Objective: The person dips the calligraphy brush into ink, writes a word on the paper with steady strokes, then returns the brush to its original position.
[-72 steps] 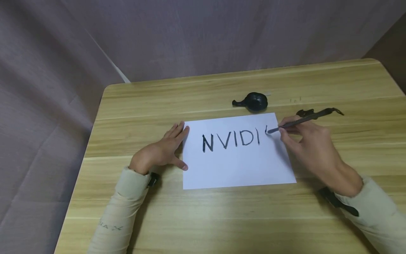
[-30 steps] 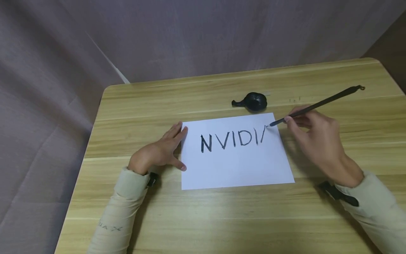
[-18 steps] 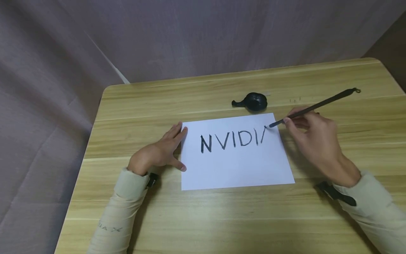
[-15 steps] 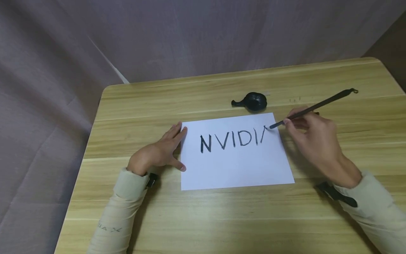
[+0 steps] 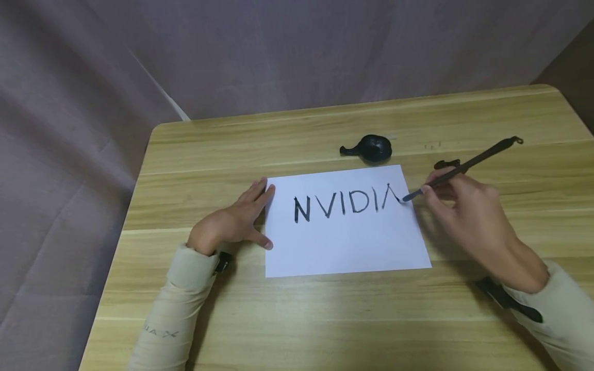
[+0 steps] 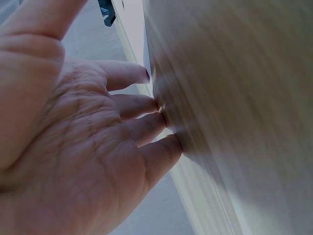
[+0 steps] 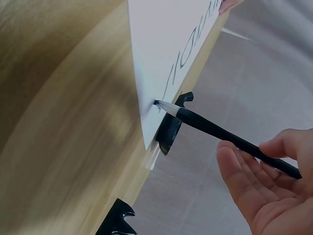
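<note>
A white sheet of paper [image 5: 348, 247] lies on the wooden table, with black letters reading NVIDI and a slanted pair of strokes at the right end. My left hand [image 5: 234, 224] rests at the paper's left edge, fingers spread, thumb and fingertips touching it. In the left wrist view its fingers [image 6: 159, 154] are fairly straight, fingertips down at the surface. My right hand [image 5: 478, 216] pinches a dark-handled writing brush [image 5: 487, 153] between thumb and fingers. The brush's pale bristles [image 7: 167, 107], black at the tip, touch the paper near its right edge in the right wrist view.
A black gourd-shaped dish [image 5: 375, 149] sits just behind the paper. Partly behind the brush is a small black object [image 5: 445, 164], perhaps a brush rest. The wooden table [image 5: 325, 324] ends at the back against a grey curtain [image 5: 297, 51].
The right hand has drawn the brush down and to the right, leaving a second slanted stroke after the first one. The left hand has stayed at the paper's edge.
</note>
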Demonstrator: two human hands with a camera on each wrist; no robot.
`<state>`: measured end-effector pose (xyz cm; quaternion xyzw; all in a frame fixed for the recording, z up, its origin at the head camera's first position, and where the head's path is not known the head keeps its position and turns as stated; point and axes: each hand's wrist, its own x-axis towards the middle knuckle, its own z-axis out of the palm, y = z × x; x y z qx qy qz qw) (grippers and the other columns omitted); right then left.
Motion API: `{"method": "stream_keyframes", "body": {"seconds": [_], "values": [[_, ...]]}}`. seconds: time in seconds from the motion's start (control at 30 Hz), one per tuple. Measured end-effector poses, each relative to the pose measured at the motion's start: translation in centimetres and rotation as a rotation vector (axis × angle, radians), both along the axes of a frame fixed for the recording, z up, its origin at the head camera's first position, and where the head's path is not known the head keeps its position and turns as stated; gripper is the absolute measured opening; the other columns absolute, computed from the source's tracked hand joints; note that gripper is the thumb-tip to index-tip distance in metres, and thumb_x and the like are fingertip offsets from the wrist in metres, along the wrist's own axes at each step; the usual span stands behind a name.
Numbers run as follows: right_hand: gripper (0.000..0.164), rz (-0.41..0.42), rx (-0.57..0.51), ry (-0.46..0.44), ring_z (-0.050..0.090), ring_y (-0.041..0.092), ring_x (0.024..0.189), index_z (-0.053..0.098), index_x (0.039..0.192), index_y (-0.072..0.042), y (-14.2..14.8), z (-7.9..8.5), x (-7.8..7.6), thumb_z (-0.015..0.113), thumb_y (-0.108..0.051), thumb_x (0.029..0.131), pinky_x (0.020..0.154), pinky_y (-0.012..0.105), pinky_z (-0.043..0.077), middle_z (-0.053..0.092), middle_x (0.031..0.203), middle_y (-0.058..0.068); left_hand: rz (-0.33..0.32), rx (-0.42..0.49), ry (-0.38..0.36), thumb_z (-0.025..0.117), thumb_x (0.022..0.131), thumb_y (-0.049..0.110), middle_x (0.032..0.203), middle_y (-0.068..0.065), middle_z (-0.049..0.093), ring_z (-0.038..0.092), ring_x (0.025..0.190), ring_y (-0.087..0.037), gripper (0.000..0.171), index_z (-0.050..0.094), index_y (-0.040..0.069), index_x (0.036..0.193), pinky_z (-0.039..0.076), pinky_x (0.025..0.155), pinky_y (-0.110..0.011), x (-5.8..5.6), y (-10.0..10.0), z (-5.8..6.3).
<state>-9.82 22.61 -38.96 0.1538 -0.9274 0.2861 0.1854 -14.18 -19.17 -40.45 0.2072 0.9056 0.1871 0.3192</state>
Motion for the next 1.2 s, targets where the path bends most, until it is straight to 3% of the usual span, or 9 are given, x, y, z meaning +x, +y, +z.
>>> {"method": "stream_keyframes", "body": {"seconds": [0.33,0.43,0.5,0.57,0.67,0.73,1.2], "values": [[0.018,0.015,0.037,-0.008,0.077,0.042,0.079,0.07,0.107,0.005,0.1,0.8,0.6,0.076,0.003,0.09,0.069,0.04,0.057,0.077,0.094,0.025,0.001,0.025,0.018,0.094,0.081,0.032,0.177,-0.012,-0.015,-0.014,0.163,-0.033,0.131,0.001,0.007,0.17,0.008,0.131,-0.053,0.2,0.0,0.1],[0.018,0.0,0.025,-0.01,0.077,0.043,0.083,0.069,0.108,0.005,0.1,1.2,0.6,0.074,0.003,0.091,0.071,0.015,0.056,0.077,0.097,0.025,0.004,0.019,0.014,0.094,0.081,0.033,0.177,-0.01,-0.016,-0.015,0.163,-0.031,0.132,0.001,0.008,0.17,0.008,0.131,-0.052,0.2,0.0,0.0],[0.017,-0.021,0.005,-0.01,0.076,0.04,0.086,0.069,0.11,0.006,0.0,1.5,0.5,0.073,0.002,0.093,0.078,-0.001,0.046,0.076,0.099,0.025,0.004,0.018,0.014,0.094,0.081,0.033,0.177,-0.01,-0.016,-0.015,0.163,-0.031,0.132,0.0,0.008,0.17,0.008,0.131,-0.052,0.2,0.0,-0.1],[0.017,-0.046,-0.022,-0.009,0.076,0.016,0.09,0.069,0.11,0.006,-0.1,1.7,0.4,0.072,0.001,0.094,0.082,-0.007,0.033,0.075,0.101,0.024,0.004,0.015,0.015,0.094,0.081,0.033,0.177,-0.01,-0.016,-0.015,0.163,-0.031,0.132,0.0,0.008,0.17,0.008,0.131,-0.052,0.2,0.0,0.0],[0.018,-0.061,-0.068,0.01,0.06,-0.017,0.095,0.068,0.111,0.008,-0.4,1.8,0.2,0.072,0.0,0.095,0.084,-0.006,0.034,0.074,0.102,0.024,0.007,0.013,0.012,0.094,0.08,0.032,0.177,-0.01,-0.016,-0.014,0.163,-0.031,0.132,0.0,0.008,0.17,0.008,0.131,-0.052,0.2,0.0,0.0],[0.019,-0.062,-0.101,0.024,0.049,-0.028,0.096,0.067,0.111,0.009,-0.6,1.8,0.0,0.072,-0.001,0.096,0.084,-0.005,0.037,0.074,0.102,0.024,0.01,0.012,0.01,0.094,0.081,0.032,0.177,-0.01,-0.016,-0.014,0.163,-0.031,0.131,0.001,0.008,0.17,0.008,0.131,-0.052,0.2,0.0,0.1],[0.016,-0.032,-0.227,0.0,0.052,-0.027,0.086,0.063,0.107,0.014,-1.2,0.4,-1.5,0.07,0.004,0.097,0.08,-0.003,0.043,0.074,0.097,0.029,0.022,0.002,0.005,0.094,0.08,0.033,0.177,-0.009,-0.015,-0.014,0.163,-0.03,0.132,0.001,0.01,0.17,0.009,0.131,-0.052,0.2,0.1,0.0]]}}
